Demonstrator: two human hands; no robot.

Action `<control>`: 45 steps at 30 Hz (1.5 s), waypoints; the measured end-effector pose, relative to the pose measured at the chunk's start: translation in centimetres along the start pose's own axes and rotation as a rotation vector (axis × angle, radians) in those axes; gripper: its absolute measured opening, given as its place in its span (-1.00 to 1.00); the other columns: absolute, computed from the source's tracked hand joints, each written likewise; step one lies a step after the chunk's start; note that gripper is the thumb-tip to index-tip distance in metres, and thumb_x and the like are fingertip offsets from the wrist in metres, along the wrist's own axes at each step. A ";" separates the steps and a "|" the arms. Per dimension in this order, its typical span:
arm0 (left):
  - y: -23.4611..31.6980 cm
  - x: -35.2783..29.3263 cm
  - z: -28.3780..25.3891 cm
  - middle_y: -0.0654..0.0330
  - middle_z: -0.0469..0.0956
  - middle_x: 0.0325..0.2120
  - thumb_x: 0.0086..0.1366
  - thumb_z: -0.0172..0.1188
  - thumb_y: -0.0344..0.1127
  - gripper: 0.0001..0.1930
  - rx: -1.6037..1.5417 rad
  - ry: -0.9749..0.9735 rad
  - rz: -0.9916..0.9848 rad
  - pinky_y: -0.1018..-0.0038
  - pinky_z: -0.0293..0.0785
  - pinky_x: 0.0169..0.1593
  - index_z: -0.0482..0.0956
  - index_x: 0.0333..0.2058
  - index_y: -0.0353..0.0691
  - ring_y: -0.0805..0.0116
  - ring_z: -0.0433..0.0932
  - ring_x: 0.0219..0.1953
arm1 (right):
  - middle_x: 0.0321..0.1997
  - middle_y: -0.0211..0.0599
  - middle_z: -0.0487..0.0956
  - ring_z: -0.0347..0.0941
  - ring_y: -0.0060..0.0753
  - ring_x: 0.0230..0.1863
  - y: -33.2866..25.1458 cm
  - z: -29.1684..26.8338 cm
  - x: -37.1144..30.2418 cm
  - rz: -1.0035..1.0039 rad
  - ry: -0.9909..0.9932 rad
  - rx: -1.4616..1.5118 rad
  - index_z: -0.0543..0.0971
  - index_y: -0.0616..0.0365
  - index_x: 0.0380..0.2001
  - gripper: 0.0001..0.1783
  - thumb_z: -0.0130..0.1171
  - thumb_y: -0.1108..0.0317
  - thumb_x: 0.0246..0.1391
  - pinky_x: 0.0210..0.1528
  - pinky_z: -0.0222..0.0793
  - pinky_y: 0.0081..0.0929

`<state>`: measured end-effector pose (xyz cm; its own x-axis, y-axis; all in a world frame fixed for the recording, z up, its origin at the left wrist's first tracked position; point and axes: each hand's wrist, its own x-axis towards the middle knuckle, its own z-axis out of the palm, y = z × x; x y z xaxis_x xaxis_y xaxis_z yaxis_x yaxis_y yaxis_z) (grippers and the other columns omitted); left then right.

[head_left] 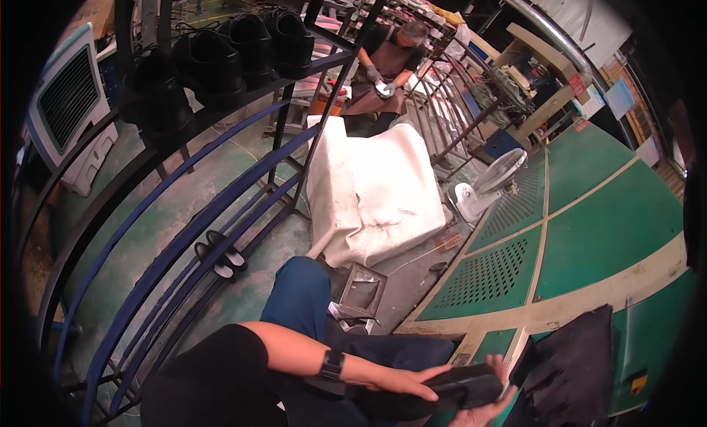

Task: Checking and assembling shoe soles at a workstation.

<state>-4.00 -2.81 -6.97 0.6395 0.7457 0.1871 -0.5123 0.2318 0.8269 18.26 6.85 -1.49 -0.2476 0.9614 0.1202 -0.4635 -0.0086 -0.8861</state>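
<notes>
A black shoe [465, 386] is held between my two hands at the bottom right of the head view. My left hand [414, 381], with a dark band on its wrist, grips it from the left, thumb along its top. My right hand [486, 412] cups the other end from below, fingers curling up past its edge. The shoe's near part merges with my dark clothing, so its full outline is hidden. Beside my right hand, a dark ragged cloth [567, 368] drapes over a green machine panel.
A rack [199, 180] with blue rails stands at left; several black shoes [213, 58] line its top, and a pair [219, 254] sits lower. Ahead is a white-covered block [398, 187], a seated person [384, 66] beyond it. A fan [490, 180] stands beside the green machine [604, 221].
</notes>
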 end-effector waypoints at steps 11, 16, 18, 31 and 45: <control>-6.1 -10.8 -7.1 0.23 0.67 -0.40 0.40 0.00 -0.02 -0.63 -0.935 0.605 -0.127 0.50 0.54 -0.40 0.60 -0.16 -0.20 0.42 0.59 -0.52 | -0.33 -0.01 0.60 0.53 -0.05 -0.22 22.9 2.7 5.9 0.767 0.133 0.149 0.56 0.34 -0.37 -0.66 0.08 0.20 0.04 -0.04 0.48 -0.18; -1.9 -10.9 -6.5 0.24 0.66 -0.22 0.39 0.00 -0.01 -0.58 -0.486 0.862 -0.291 0.52 0.54 -0.26 0.54 0.00 -0.20 0.47 0.62 -0.34 | -0.26 -0.04 0.61 0.55 -0.16 -0.17 21.9 5.8 5.0 0.727 -0.089 0.050 0.58 0.35 -0.25 -0.65 0.07 0.24 0.07 -0.01 0.47 -0.30; -1.3 -9.7 -10.0 0.23 0.50 0.03 0.37 0.03 0.02 -0.42 -0.038 1.013 -0.306 0.55 0.48 -0.13 0.25 0.30 -0.06 0.47 0.54 -0.13 | -0.23 -0.05 0.62 0.55 -0.22 -0.15 21.7 7.3 5.4 0.664 -0.180 -0.043 0.59 0.36 -0.22 -0.64 0.06 0.25 0.10 0.00 0.46 -0.35; -1.4 -3.7 -13.0 0.24 0.60 -0.25 0.37 0.01 0.11 -0.54 -0.171 1.011 -0.321 0.52 0.45 -0.13 0.61 -0.14 -0.17 0.47 0.54 -0.24 | -0.28 -0.19 0.65 0.53 -0.41 -0.22 22.2 7.2 4.0 0.334 -0.405 -0.128 0.62 0.37 -0.37 -0.52 -0.13 0.17 0.30 -0.08 0.37 -0.50; -2.6 -7.4 -12.1 0.17 0.58 -0.03 0.42 -0.13 0.16 -0.45 -0.281 1.057 -0.106 0.47 0.40 0.10 0.49 0.09 -0.15 0.40 0.54 -0.02 | -0.35 0.01 0.64 0.59 -0.15 -0.33 22.0 7.0 8.3 0.581 -0.158 0.183 0.59 0.40 -0.31 -0.19 -0.35 -0.21 0.31 -0.10 0.51 -0.36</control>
<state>-14.36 -1.34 -16.92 -0.0570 0.8415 -0.5372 -0.6815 0.3604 0.6369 0.01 12.75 -16.84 -0.6189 0.7336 -0.2805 -0.3500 -0.5774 -0.7376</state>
